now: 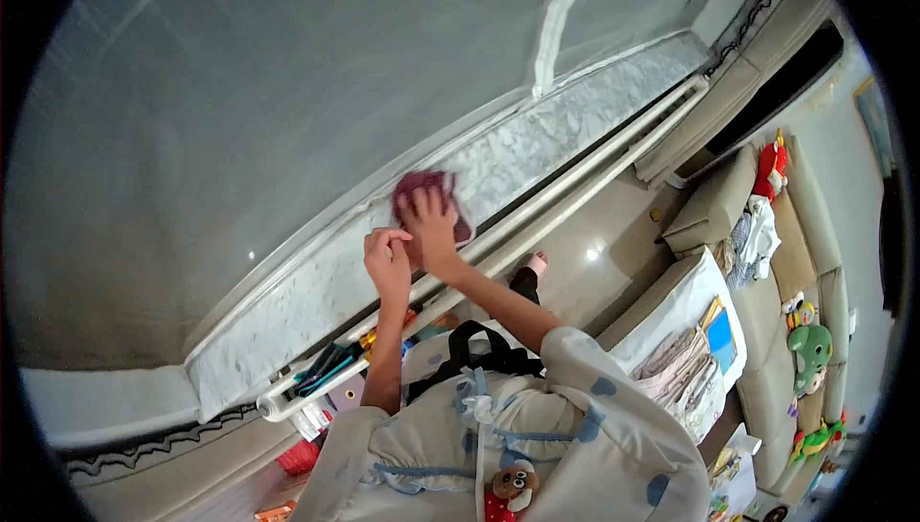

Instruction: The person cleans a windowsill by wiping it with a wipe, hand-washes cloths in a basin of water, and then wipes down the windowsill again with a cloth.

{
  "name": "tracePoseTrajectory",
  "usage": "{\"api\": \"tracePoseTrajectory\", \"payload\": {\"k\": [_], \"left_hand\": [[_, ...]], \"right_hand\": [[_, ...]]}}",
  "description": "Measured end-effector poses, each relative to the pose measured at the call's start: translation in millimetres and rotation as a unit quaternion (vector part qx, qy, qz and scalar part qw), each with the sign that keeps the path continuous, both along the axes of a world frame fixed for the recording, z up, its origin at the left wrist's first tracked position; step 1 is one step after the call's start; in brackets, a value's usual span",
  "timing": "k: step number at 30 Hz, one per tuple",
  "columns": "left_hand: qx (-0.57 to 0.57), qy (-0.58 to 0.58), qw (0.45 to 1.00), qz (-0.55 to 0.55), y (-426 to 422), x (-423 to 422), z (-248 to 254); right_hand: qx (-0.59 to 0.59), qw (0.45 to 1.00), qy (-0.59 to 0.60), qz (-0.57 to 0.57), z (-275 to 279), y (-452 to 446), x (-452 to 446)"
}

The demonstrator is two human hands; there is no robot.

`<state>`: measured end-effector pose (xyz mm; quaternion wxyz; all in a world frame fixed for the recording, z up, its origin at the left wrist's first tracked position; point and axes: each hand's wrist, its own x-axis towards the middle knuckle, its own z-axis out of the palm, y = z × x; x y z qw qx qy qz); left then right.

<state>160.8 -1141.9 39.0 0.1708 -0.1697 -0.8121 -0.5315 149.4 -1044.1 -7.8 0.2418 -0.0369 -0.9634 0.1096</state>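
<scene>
A dark red cloth with a pale edge lies on the marble windowsill. My right hand presses flat on this cloth, its fingers spread apart. Close beside it on the left, my left hand is raised near the cloth's lower edge with bent fingers drawn together. Whether anything is between those fingers is hidden. The two hands touch or nearly touch.
Large window glass rises behind the sill. White radiator pipes run along its front, with dark items lying across them at left. A bed-like seat holds folded clothes; a sofa carries soft toys.
</scene>
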Motion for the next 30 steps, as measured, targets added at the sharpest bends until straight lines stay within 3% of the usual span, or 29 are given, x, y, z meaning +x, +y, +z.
{"api": "tracePoseTrajectory", "payload": {"k": [2,7,12,21,27,30], "left_hand": [[-0.002,-0.002,1.000,-0.017,21.1,-7.6,4.2],[-0.027,-0.006,0.995,-0.097,91.7,-11.6,1.0],[-0.047,-0.060,0.993,-0.087,183.5,-12.2,-2.5],[-0.052,-0.087,0.995,-0.003,333.1,-6.5,-3.1],[-0.003,-0.075,0.997,-0.020,392.6,-3.7,0.0],[-0.001,-0.050,0.999,-0.002,408.5,-5.7,9.0]], "right_hand": [[-0.049,0.993,0.001,0.105,16.5,22.6,6.5],[-0.062,0.994,0.039,0.080,10.4,119.0,-6.8],[-0.065,0.996,0.036,0.050,19.6,242.8,-20.5],[-0.027,0.993,0.035,0.107,16.5,456.4,-47.0],[-0.037,0.998,0.032,-0.048,13.1,456.0,-40.4],[-0.069,0.997,0.013,0.032,8.7,427.3,-33.0]]}}
